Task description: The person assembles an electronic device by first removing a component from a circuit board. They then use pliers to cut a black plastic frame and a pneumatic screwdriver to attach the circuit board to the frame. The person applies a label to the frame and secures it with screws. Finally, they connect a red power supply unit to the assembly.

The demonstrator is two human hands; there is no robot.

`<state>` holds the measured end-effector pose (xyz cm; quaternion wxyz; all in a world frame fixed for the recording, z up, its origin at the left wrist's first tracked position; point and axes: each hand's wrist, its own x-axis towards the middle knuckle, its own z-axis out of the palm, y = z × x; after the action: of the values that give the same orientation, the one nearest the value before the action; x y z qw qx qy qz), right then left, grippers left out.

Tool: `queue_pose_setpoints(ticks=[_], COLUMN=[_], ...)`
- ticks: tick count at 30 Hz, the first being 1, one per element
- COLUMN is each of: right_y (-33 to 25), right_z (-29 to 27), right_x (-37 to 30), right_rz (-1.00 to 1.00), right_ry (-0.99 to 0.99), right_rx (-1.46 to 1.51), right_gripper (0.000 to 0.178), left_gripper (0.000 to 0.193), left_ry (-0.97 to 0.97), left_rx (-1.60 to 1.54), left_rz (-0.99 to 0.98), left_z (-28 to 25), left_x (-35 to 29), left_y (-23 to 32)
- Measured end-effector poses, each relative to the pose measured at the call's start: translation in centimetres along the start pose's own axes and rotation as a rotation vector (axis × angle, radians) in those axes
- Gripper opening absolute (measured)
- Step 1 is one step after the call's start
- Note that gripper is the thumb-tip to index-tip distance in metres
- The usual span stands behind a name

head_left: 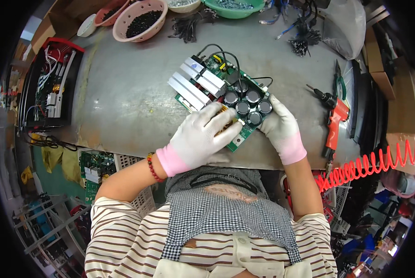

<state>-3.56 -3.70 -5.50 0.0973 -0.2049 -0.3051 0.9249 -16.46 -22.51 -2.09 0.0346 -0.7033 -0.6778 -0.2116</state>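
Note:
A green circuit board [235,143] is held tilted over the metal table in front of me. It carries silver heat sinks [189,90] on its left, several black round capacitors [242,107] on its right, and thin black cables [234,56] looping over its far side. My left hand [202,132], in a white glove with a pink cuff, is closed over the board's near left part; its fingertips press by a yellowish part between heat sinks and capacitors. With the same kind of glove, my right hand [281,126] grips the board's right edge, thumb beside the capacitors.
A red power screwdriver [338,116] and green-handled pliers [341,83] lie at the right, by a coiled red hose [365,167]. Bowls of small parts, including a pink bowl [119,30], and cable bundles [304,39] line the far edge. An open black case [54,88] stands left.

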Motion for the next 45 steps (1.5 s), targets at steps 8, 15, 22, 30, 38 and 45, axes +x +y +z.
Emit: queue_pose_setpoints(ticks=[8, 15, 22, 30, 38, 45], right_y=[-1.9, -2.0, -3.6, -7.4, -11.9, -6.3], right_z=[0.2, 1.0, 3.5, 4.9, 6.7, 9.4], right_x=[1.7, 1.6, 0.6, 2.2, 10.1, 21.9], right_rz=[0.021, -0.062, -0.218, -0.178, -0.261, -0.967], right_ry=[-0.022, -0.003, 0.027, -0.350, -0.346, -0.428], right_rx=[-0.137, -0.194, -0.740, -1.008, -1.247, -2.190], right_gripper=[0.042, 0.041, 0.055, 0.077, 0.049, 0.031], left_gripper=[0.055, 0.041, 0.076, 0.128, 0.105, 0.124], left_ry=[0.128, 0.140, 0.362, 0.310, 0.326, 0.261], left_rx=[-0.147, -0.112, 0.062, -1.206, -1.212, -1.246], left_rz=[0.047, 0.023, -0.132, -0.491, -0.608, -0.501], left_z=[-0.9, -1.3, -4.8, -3.0, -1.8, -2.4], left_x=[-0.3, -0.1, -2.1, -4.0, -4.8, -6.6], left_y=[-1.8, -1.9, -4.1, -7.7, -6.9, -7.7])
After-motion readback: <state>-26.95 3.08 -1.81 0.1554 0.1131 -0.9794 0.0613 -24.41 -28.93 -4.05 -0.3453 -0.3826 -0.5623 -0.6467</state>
